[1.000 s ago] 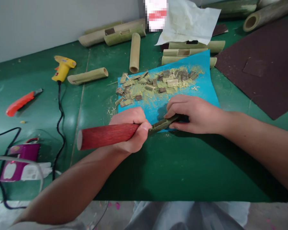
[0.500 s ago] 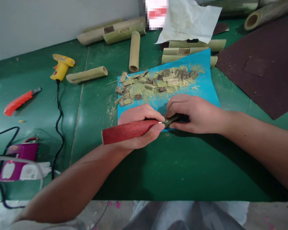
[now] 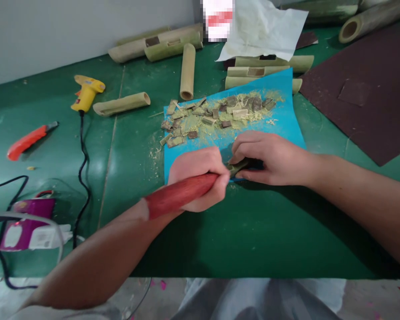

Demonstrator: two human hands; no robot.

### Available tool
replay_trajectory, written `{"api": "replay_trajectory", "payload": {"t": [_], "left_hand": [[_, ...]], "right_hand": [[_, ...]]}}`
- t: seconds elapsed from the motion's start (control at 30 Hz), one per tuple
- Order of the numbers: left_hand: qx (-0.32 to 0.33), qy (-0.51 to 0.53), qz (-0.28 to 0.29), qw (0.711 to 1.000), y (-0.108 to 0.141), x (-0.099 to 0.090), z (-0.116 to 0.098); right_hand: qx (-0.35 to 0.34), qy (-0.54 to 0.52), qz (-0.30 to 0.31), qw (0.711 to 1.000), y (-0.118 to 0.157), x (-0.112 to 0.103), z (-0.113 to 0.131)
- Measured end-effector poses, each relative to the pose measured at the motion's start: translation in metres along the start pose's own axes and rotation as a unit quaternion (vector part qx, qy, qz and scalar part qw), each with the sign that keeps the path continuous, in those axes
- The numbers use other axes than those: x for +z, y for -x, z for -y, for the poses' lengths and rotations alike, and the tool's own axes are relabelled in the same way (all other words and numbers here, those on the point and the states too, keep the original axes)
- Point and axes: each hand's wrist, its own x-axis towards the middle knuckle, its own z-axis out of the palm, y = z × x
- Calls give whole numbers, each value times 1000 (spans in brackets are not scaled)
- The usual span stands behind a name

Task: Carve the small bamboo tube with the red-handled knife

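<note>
My left hand is wrapped round the red wooden handle of a carving knife. Its blade end is hidden by my fingers at the bamboo. My right hand grips a short greenish bamboo piece, mostly covered by the fingers, with the thumb below and the fingertips above. Both hands meet over the near edge of a blue sheet. Just beyond them, bamboo chips and pale green dust lie heaped on that sheet.
Cut bamboo tubes lie at the back and upper right. To the left are a yellow glue gun with a black cord, an orange utility knife and a purple box. Brown sandpaper covers the right side.
My left hand has rolled, its fingers closing further round the handle. The handle's butt end has swung down towards my forearm. My right hand and the bamboo piece hold almost still.
</note>
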Motion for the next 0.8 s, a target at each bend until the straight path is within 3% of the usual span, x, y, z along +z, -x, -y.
{"api": "replay_trajectory", "payload": {"t": [0.27,0.47,0.8], "left_hand": [[-19,-21,-53,998,9,-4,2],[-2,-31,13,999,3,-4,2],[-13,-23,10,1000,4,-4,4]], "right_hand": [[-6,17,-18,1000,0,2,1],[-9,14,-17,1000,-1,2,1],[4,20,-11,1000,-2,1,2]]}}
